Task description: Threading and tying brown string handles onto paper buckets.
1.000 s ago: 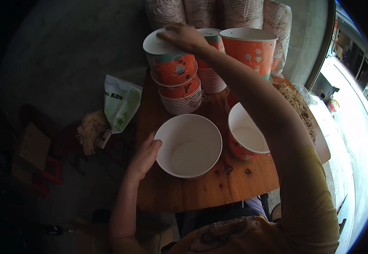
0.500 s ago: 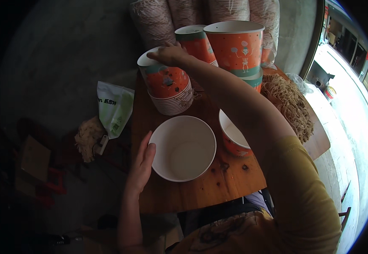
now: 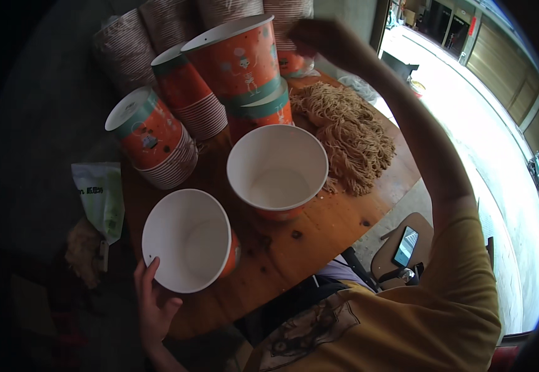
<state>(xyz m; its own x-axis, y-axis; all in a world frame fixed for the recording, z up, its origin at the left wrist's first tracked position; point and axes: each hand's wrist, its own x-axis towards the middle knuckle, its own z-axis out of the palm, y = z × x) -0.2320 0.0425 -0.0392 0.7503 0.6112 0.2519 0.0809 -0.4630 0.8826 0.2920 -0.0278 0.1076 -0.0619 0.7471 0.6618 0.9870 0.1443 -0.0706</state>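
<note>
An orange paper bucket [image 3: 187, 239] with a white inside stands at the near left of the table, its mouth toward me. My left hand [image 3: 155, 310] is at its near-left rim, fingers apart, fingertips against the edge. A second bucket [image 3: 277, 167] of the same kind stands to its right, a little farther off. My right hand [image 3: 324, 42] is raised at the far side, right of the tall bucket [image 3: 245, 65]; it is smeared by motion, and what its fingers do is unclear. Left of the tall bucket are two upside-down bucket stacks, a nearer one [image 3: 151, 136] and a farther one [image 3: 189, 90].
Behind stand several plastic-wrapped stacks [image 3: 124, 49]. A heap of tan, noodle-like strands [image 3: 350, 139] lies at the right of the wooden table [image 3: 263, 273]. A green-and-white bag [image 3: 100, 198] is off the left edge. A phone [image 3: 406, 246] rests on a stool [image 3: 384, 248] at right.
My right hand has left the nearer upside-down stack and swung right, past the tall bucket. The view has turned right. My left hand stays at the near bucket's rim.
</note>
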